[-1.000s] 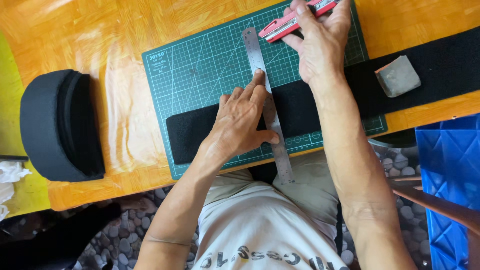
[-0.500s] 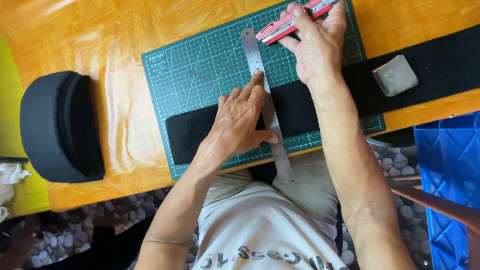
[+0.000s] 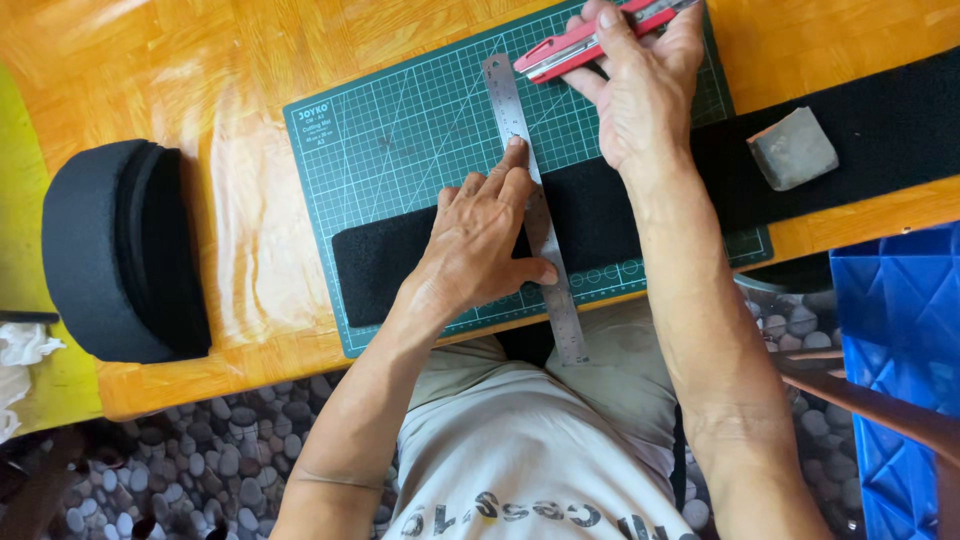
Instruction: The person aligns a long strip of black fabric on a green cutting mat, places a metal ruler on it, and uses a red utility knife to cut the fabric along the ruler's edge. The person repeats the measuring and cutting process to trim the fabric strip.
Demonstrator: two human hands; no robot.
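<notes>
Wooden table [image 3: 200, 60], right hand [image 3: 640, 90] around cutter [image 3: 570, 50]

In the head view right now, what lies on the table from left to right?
Black foam roll → left hand pressing the steel ruler → right hand holding the red utility knife → grey block.

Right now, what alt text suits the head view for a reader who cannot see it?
The left hand presses a steel ruler across a black foam strip on a green cutting mat, while the right hand holds a red utility knife at the ruler's far end.
</notes>
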